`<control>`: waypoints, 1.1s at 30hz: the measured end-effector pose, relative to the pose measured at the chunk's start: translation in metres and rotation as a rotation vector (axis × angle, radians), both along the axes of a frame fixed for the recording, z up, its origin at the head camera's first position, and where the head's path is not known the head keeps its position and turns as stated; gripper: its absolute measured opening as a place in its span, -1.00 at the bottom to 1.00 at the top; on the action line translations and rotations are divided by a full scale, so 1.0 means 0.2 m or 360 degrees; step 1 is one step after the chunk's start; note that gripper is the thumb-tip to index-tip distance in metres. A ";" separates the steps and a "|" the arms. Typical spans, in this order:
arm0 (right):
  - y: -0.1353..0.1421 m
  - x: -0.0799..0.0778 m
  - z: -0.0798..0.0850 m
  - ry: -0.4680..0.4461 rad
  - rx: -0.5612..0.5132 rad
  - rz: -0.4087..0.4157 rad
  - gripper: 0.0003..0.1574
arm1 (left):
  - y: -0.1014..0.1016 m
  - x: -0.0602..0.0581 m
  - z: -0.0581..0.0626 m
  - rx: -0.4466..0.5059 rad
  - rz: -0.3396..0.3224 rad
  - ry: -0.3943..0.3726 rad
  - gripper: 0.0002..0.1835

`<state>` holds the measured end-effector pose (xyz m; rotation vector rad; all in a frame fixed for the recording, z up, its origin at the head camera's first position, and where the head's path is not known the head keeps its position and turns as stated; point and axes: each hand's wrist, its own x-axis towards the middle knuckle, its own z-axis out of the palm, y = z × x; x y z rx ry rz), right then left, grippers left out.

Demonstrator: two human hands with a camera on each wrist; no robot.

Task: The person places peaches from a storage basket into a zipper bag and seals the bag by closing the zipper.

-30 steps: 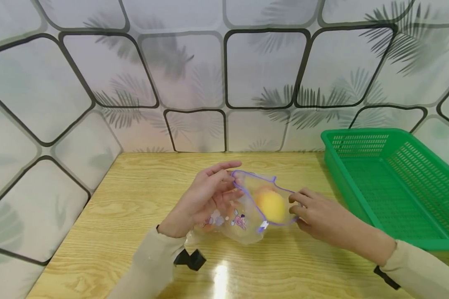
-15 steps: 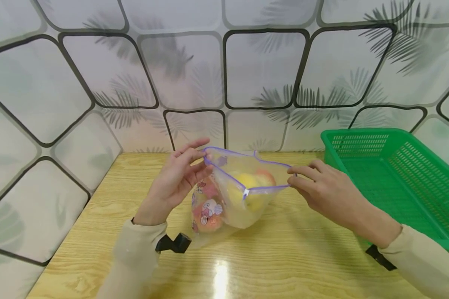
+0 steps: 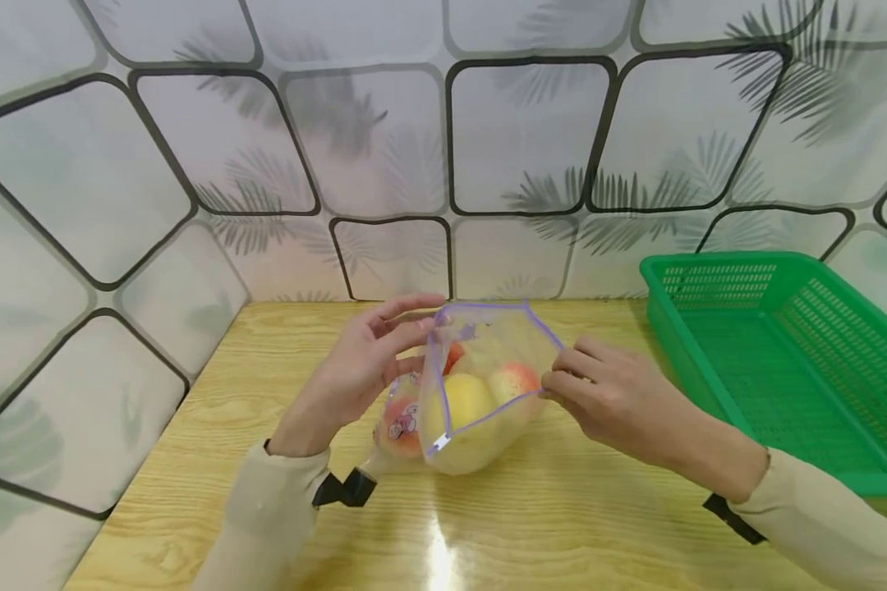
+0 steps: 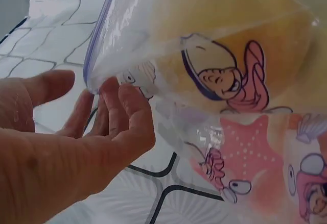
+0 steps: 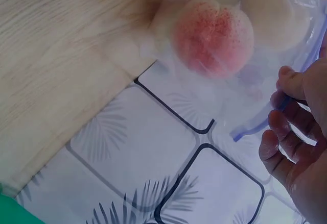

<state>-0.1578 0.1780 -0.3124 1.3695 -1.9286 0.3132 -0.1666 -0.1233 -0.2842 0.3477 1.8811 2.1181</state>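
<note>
Between the hands stands a clear zip bag [image 3: 480,443] with a purple-edged mouth spread wide. Inside it are a yellow round fruit [image 3: 467,397] and a peach [image 3: 514,381]; the right wrist view shows the peach [image 5: 213,36] through the plastic. My left hand [image 3: 358,361] pinches the left corner of the rim, one finger stretched out above it. My right hand [image 3: 617,398] pinches the rim's right side between thumb and fingers. Left of this bag, partly covered by it, lies cartoon-printed clear plastic [image 3: 401,423] around reddish fruit, apparently another bag.
A green plastic basket [image 3: 717,414] with slotted walls stands at the right of the wooden table [image 3: 214,460]. Patterned white cloth [image 3: 517,139] rises behind the table and on its left.
Over the last second the bag's mouth has opened wider and the bag has shifted left, after rising midway and coming down again. Both hands keep hold of the rim.
</note>
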 end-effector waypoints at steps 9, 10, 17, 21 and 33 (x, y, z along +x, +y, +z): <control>0.01 0.00 -0.03 -0.0056 -0.0013 0.0001 -0.52 | -0.05 0.12 -0.05 -0.0342 -0.0539 0.0492 0.08; 0.01 0.00 -0.03 -0.0058 -0.0018 0.0004 -0.52 | -0.05 0.13 -0.06 -0.0388 -0.0577 0.0555 0.16; 0.00 -0.02 -0.03 -0.0046 -0.0058 -0.0009 -0.52 | 0.01 0.22 -0.10 -0.0842 -0.0501 0.0859 0.33; 0.00 -0.02 -0.04 -0.0039 -0.0066 -0.0013 -0.51 | 0.06 0.23 -0.16 -0.1002 -0.0394 0.0975 0.28; -0.01 0.00 -0.07 -0.0044 -0.0086 -0.0026 -0.48 | 0.05 0.05 -0.26 -0.1032 -0.0236 0.1514 -0.06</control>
